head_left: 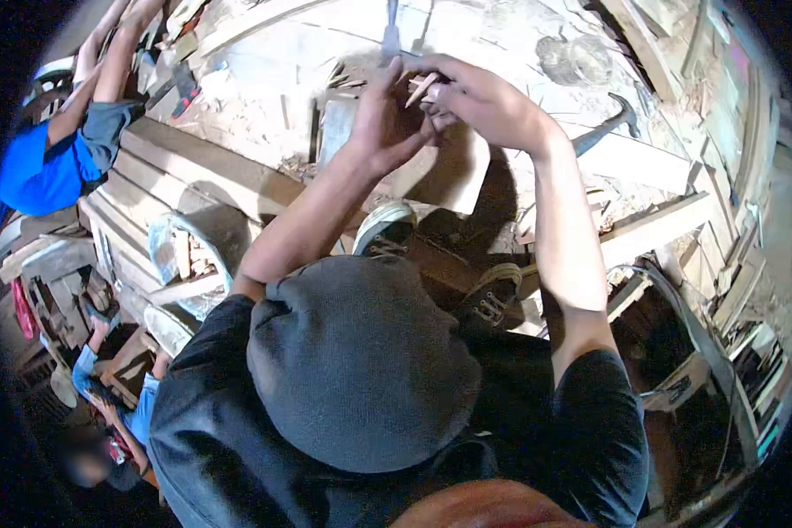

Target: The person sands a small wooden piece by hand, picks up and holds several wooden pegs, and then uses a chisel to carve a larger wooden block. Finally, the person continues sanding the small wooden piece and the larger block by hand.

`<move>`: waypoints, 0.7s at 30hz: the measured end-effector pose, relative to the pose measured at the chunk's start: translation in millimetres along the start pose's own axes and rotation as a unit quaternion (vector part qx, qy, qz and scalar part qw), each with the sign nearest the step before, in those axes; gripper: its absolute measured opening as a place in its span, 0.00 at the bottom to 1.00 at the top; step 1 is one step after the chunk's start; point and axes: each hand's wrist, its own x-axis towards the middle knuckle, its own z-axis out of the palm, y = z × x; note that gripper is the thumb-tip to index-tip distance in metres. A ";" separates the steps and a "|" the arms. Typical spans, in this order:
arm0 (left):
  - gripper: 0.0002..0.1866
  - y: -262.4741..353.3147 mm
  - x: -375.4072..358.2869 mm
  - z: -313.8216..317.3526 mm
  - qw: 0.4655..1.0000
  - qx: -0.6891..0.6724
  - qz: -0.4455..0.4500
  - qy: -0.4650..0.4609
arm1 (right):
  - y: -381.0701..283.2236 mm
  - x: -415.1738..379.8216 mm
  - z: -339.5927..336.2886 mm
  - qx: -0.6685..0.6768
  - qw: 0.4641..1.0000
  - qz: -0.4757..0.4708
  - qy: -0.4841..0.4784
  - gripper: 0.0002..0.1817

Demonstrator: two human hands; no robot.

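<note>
My right hand (484, 104) is closed with a short, thin, pale wooden stick (421, 90) pinched at its fingertips. Close beside it, my left hand (387, 119) is cupped, its thumb raised apart from the fingers. Its fingertips come near those of the right hand; whether they touch the stick cannot be made out. Both hands are above a pale board (462, 180) on the littered work surface. Just beyond them, a bluish, narrow tool (391, 37) lies partly hidden. To the right lies a claw hammer (609, 128).
Long planks (202, 158) extend along the left, near a round container (187, 255) holding wood scraps. My shoes (387, 231) are below the hands. Another person in a blue shirt (48, 172) is at upper left, another person (119, 414) at lower left. Timber offcuts (739, 290) crowd the right.
</note>
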 end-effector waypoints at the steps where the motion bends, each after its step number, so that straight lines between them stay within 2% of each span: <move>1: 0.23 3.2 -0.5 -7.1 0.999 -0.026 -0.014 -0.044 | 5.8 3.6 5.9 -0.138 0.984 -0.108 0.042 0.23; 2: 0.23 2.7 -0.5 -11.6 0.999 -0.034 -0.011 -0.026 | 12.5 4.8 13.3 -0.270 0.936 -0.209 0.083 0.25; 3: 0.22 -1.8 2.0 -13.7 0.999 -0.042 -0.009 -0.010 | 5.5 0.6 15.7 -0.246 0.952 -0.161 0.085 0.26; 6: 0.19 -6.5 -2.2 -13.3 0.993 -0.114 -0.019 -0.001 | -16.9 -8.2 6.1 -0.235 0.964 -0.093 0.083 0.23; 7: 0.19 -6.1 -3.9 -10.9 0.989 -0.146 -0.025 -0.003 | -19.1 -9.1 0.2 -0.159 0.983 -0.040 0.084 0.21; 8: 0.18 -5.5 -4.4 -9.4 0.984 -0.176 -0.030 -0.008 | -11.4 -13.2 -12.4 -0.303 0.932 -0.152 0.129 0.20; 10: 0.18 -1.0 -1.6 -37.5 0.980 -0.169 -0.031 -0.103 | 1.0 -22.0 -40.1 -0.331 0.915 -0.161 0.168 0.20; 12: 0.15 7.1 12.2 -74.8 0.975 -0.190 -0.017 -0.113 | 14.1 -32.6 -66.4 -0.338 0.915 -0.108 0.193 0.20; 13: 0.11 16.4 9.7 -76.0 0.986 -0.155 0.012 -0.053 | 15.9 -39.5 -71.6 -0.349 0.908 -0.046 0.227 0.20; 14: 0.10 19.5 15.2 -91.5 0.989 -0.143 0.032 -0.002 | 16.3 -44.2 -75.4 -0.289 0.927 -0.017 0.239 0.20; 15: 0.10 22.7 21.7 -111.6 0.992 -0.102 0.031 0.065 | 29.0 -48.6 -87.3 -0.334 0.911 0.002 0.242 0.21; 16: 0.10 25.3 28.6 -132.5 0.989 -0.062 0.029 0.132 | 46.4 -51.6 -98.6 -0.377 0.894 0.022 0.243 0.22; 19: 0.12 32.3 56.5 -184.1 0.953 -0.001 0.045 0.299 | 77.9 -55.8 -107.8 -0.318 0.913 0.133 0.219 0.23; 21: 0.13 56.2 84.2 -231.3 0.979 -0.005 0.040 0.201 | 96.2 -58.2 -109.0 -0.308 0.915 0.170 0.198 0.24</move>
